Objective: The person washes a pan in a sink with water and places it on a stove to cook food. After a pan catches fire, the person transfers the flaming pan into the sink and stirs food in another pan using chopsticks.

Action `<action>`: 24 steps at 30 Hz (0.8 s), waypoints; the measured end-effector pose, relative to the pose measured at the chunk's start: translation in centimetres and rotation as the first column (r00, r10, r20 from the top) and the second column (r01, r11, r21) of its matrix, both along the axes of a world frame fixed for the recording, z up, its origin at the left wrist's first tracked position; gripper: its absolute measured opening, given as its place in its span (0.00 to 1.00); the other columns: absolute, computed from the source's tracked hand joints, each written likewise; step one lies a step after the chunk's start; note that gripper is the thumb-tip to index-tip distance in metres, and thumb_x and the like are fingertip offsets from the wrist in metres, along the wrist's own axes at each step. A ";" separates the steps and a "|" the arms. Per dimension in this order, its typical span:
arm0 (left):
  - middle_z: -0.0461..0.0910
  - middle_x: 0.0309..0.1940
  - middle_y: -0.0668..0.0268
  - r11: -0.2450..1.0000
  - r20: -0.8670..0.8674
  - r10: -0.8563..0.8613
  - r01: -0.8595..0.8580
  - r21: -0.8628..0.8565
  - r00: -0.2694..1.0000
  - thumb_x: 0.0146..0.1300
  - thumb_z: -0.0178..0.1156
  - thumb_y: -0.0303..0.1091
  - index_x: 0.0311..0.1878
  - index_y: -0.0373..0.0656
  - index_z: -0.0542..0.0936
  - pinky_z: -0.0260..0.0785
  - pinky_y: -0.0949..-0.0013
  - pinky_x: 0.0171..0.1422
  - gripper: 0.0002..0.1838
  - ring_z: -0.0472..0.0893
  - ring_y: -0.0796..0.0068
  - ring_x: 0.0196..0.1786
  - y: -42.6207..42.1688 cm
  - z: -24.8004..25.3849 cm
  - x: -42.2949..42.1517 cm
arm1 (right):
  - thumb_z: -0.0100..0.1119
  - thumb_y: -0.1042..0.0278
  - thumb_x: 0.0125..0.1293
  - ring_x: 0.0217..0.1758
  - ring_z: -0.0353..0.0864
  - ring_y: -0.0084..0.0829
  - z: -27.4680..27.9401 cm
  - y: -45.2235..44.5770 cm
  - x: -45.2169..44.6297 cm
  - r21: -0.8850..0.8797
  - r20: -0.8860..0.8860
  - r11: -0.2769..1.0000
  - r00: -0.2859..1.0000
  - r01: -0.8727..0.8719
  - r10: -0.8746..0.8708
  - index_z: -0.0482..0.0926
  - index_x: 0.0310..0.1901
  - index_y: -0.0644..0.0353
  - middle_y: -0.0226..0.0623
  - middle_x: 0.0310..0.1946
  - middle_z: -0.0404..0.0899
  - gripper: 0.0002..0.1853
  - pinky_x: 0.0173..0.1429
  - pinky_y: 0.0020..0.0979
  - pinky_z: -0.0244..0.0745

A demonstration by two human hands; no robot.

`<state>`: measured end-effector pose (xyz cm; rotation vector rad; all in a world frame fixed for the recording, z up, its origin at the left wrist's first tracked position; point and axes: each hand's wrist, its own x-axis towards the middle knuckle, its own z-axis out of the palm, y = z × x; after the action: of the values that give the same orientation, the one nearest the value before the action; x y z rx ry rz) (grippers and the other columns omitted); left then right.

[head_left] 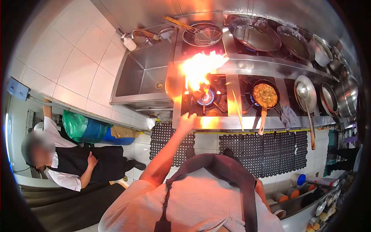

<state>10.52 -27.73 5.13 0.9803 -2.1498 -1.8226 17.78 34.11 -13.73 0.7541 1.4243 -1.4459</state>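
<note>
My left hand reaches to the stove's front edge, fingers closed; whatever they hold, if anything, is hidden. Just beyond it a gas burner burns with a blue ring, and a tall orange flame flares above it. To the right, a frying pan with a browned, omelette-like food sits on a lit burner, its wooden handle pointing toward me. A pair of long chopsticks lies between the two burners. My right hand is out of view; only part of that arm shows beside my body.
A steel sink adjoins the stove on the left. Large pans and a strainer stand on the back row. A ladle rests in a wok, near a cloth. Another person stands at left.
</note>
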 end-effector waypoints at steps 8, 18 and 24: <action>0.58 0.13 0.79 0.752 -0.160 -0.048 0.141 0.644 0.986 0.76 0.49 0.47 0.32 0.49 0.71 0.45 0.78 0.16 0.17 0.54 0.86 0.12 -2.3 6.1 3.9 | 0.57 0.48 0.70 0.40 0.79 0.37 1.2 -12.1 -8.2 0.067 -0.118 0.994 0.988 -0.089 0.096 0.69 0.57 0.56 0.41 0.46 0.76 0.23 0.37 0.44 0.77; 0.59 0.15 0.78 0.731 -0.169 -0.088 0.179 0.658 0.982 0.76 0.51 0.44 0.32 0.47 0.70 0.47 0.80 0.16 0.16 0.55 0.87 0.14 -2.5 8.0 5.5 | 0.58 0.47 0.68 0.44 0.81 0.39 2.3 -15.5 -10.0 0.209 -0.062 0.922 0.937 -0.325 0.344 0.69 0.60 0.57 0.42 0.48 0.77 0.27 0.42 0.45 0.75; 0.59 0.17 0.79 0.716 -0.184 -0.116 0.210 0.665 0.976 0.75 0.51 0.43 0.33 0.47 0.70 0.48 0.81 0.17 0.14 0.56 0.89 0.16 -2.1 7.4 5.6 | 0.57 0.47 0.68 0.41 0.81 0.35 6.7 -15.8 -8.8 0.081 -0.174 0.949 0.933 -0.306 0.316 0.73 0.57 0.56 0.40 0.46 0.79 0.24 0.36 0.40 0.66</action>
<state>16.16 -29.80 12.55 0.7447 -1.5127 -2.7793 8.95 18.34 -7.01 0.4079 1.6467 -1.2582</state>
